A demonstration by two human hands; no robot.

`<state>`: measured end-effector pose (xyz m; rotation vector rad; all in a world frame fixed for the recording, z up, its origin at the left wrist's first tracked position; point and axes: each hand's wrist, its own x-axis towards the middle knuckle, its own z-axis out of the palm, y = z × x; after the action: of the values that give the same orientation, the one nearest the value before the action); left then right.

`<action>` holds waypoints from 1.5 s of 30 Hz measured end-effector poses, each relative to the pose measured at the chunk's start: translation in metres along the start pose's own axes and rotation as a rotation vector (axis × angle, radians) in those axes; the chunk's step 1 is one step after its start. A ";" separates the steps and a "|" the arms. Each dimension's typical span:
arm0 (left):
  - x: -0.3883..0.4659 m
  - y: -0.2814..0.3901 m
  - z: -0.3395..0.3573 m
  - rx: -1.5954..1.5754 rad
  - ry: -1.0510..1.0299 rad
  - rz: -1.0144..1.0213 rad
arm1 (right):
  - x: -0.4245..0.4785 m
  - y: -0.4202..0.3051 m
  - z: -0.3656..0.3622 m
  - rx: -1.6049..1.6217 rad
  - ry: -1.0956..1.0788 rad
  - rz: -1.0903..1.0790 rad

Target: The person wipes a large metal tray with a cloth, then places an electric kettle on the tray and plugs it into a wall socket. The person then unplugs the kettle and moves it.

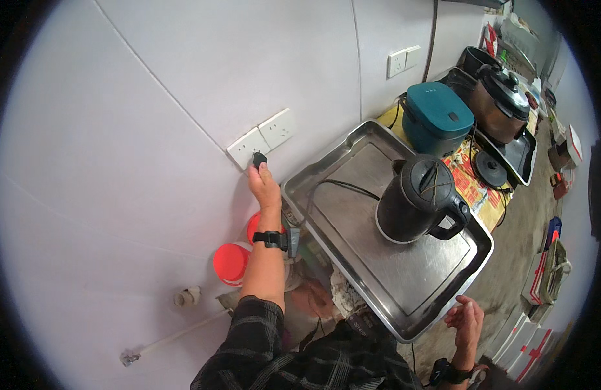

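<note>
My left hand [265, 187] grips a black electrical plug [260, 160] at the lower edge of a white wall socket [246, 146]. Whether its pins sit in the slots is hidden. A black electric kettle [410, 209] stands upright, lid down, on a large stainless steel tray [344, 224]. From the kettle's base a black power cord [347, 184] runs left over the tray's rim. My right hand [466, 317] hangs by the tray's near right edge, fingers loosely bent and apart, holding nothing. It appears close to the rim; contact cannot be made out.
Beyond the tray are a teal rice cooker [437, 117], a metal pressure cooker [500, 102] and a round black lid [490, 168]. Red buckets [230, 263] stand below by the wall. A pipe stub [187, 296] juts from the wall. White boxes [522, 343] sit at the lower right.
</note>
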<state>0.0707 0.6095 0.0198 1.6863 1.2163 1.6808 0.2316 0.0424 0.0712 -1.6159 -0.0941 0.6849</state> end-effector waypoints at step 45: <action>0.013 -0.013 0.026 -0.143 0.094 -0.320 | 0.025 0.000 0.050 -0.020 -0.143 0.062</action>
<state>0.0903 0.6335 0.0125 1.2648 1.2968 1.6201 0.2283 0.0976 0.0616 -1.5935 -0.1564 0.8491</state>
